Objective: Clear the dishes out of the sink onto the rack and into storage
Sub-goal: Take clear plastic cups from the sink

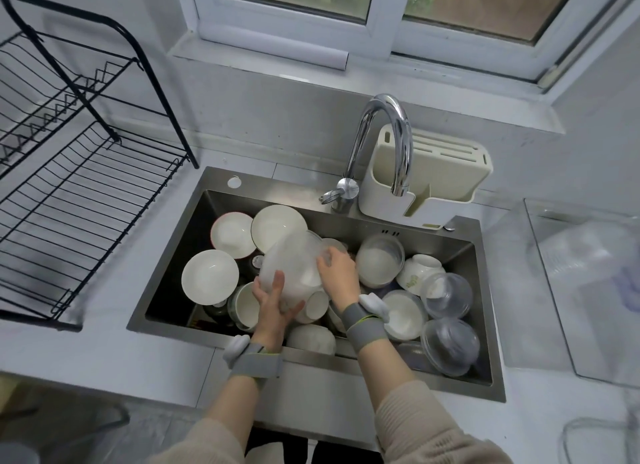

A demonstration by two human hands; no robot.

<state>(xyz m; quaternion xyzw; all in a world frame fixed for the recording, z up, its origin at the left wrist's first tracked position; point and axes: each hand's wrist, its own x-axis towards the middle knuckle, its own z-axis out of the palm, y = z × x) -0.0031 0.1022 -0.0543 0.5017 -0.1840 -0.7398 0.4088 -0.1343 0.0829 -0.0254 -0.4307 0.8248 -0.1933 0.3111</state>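
The steel sink (166, 276) is piled with white plates, white bowls and clear plastic bowls. Over its middle, both my hands hold a large clear plastic bowl (294, 256), blurred and tilted. My left hand (273, 301) cups its near underside, fingers spread and curved against it. My right hand (337, 268) grips its right rim with curled fingers. White plates (210, 276) lie at the sink's left. Clear bowls (450, 346) sit at the right. The black wire dish rack (69, 186) stands on the counter to the left, with nothing on it.
A chrome tap (388, 134) arches over the sink's back edge beside a cream utensil holder (433, 173). A clear lidded storage box (588, 273) sits on the counter at the right. A window sill runs behind.
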